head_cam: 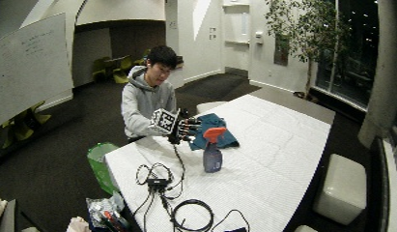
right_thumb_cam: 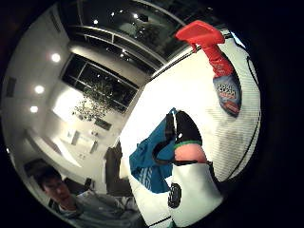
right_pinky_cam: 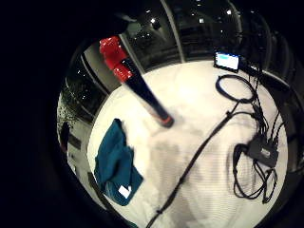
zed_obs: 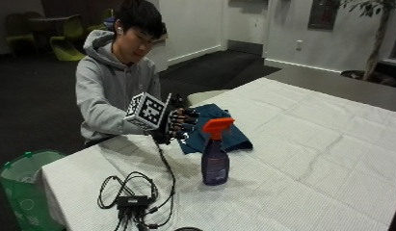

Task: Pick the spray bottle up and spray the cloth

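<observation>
A dark blue spray bottle point(zed_obs: 215, 161) with an orange-red trigger head stands upright on the white table point(zed_obs: 313, 144). It also shows in the palm views as the bottle point(right_pinky_cam: 142, 92) and the bottle point(right_thumb_cam: 223, 78). A teal cloth point(zed_obs: 213, 127) lies crumpled behind it, near the person; the cloth point(right_pinky_cam: 114, 164) shows too. My gloved right hand point(zed_obs: 175, 126) hovers above the table, left of the bottle and in front of the cloth, fingers spread and holding nothing. It is apart from the bottle.
A black hub with tangled cables point(zed_obs: 133, 199) lies on the table near its front corner. A green bin point(zed_obs: 24, 185) stands on the floor beside the table. A small lit screen point(right_pinky_cam: 227, 61) sits at the table's edge.
</observation>
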`<control>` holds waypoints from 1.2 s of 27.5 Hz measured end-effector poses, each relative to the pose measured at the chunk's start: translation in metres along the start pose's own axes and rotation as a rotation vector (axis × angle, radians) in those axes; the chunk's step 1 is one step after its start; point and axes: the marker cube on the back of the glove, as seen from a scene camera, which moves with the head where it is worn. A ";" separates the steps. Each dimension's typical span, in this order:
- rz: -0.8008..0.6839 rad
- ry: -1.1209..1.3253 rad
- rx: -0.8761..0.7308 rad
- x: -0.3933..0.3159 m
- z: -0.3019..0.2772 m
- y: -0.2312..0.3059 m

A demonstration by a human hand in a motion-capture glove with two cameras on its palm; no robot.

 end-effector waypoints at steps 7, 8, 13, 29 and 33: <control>0.029 0.004 -0.005 0.011 0.005 -0.014; 0.033 0.002 -0.006 0.012 0.006 -0.015; 0.059 -0.020 -0.014 0.017 0.009 -0.021; 0.159 -0.105 -0.026 0.035 0.020 -0.039; 0.180 -0.123 -0.030 0.037 0.024 -0.043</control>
